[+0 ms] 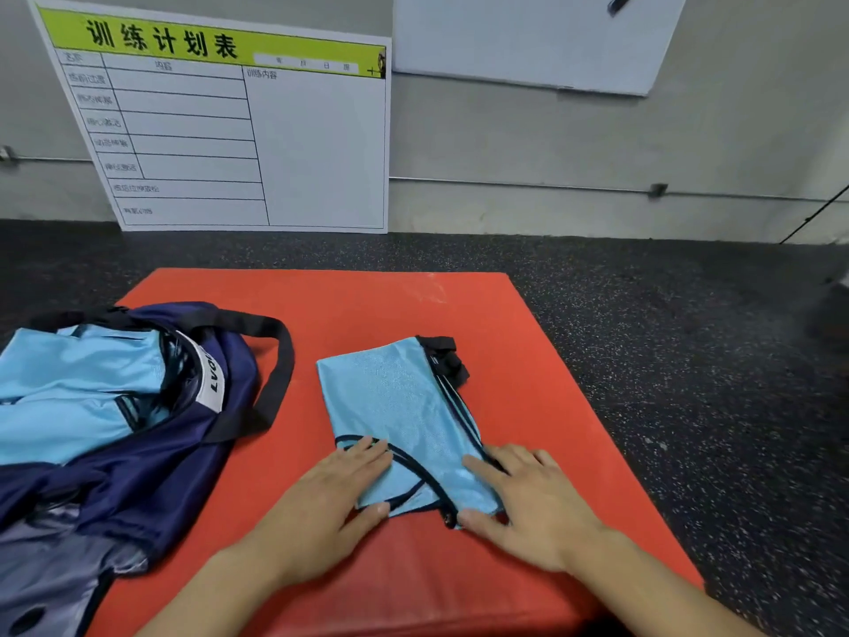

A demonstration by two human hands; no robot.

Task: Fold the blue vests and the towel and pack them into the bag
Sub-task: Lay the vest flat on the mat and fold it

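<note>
Blue vest (404, 416) is sitting folded into a narrow strip on the red mat (528, 324), and both hands are working its near end. Left hand (321, 503) is lying flat on the near-left corner, fingers (367, 452) straight and spread over the dark trim, thumb tucked along the near edge; I'd call it pressing rather than gripping. Right hand (533, 498) is doing the same on the near-right corner, fingers laid out flat, thumb down by the near hem. Neither one is actually holding anything as far as I can tell, so they're just flattening the fabric or getting set for another fold. The far end of the vest is showing a bunched bit of black trim.

Off to the left, the navy bag (183, 429) is lying open, half on the mat, with its black strap (280, 360) looping out toward the vest. Light blue fabric (78, 388) is already sitting inside, so my guess is at least one vest is packed. I'm not seeing a towel anywhere, unless it's buried in the bag.

So I'm reckoning we're past halfway: this vest probably needs one more fold, then goes into the bag, and the towel question is open.

Further back, a whiteboard chart (229, 131) is leaning against the wall.
</note>
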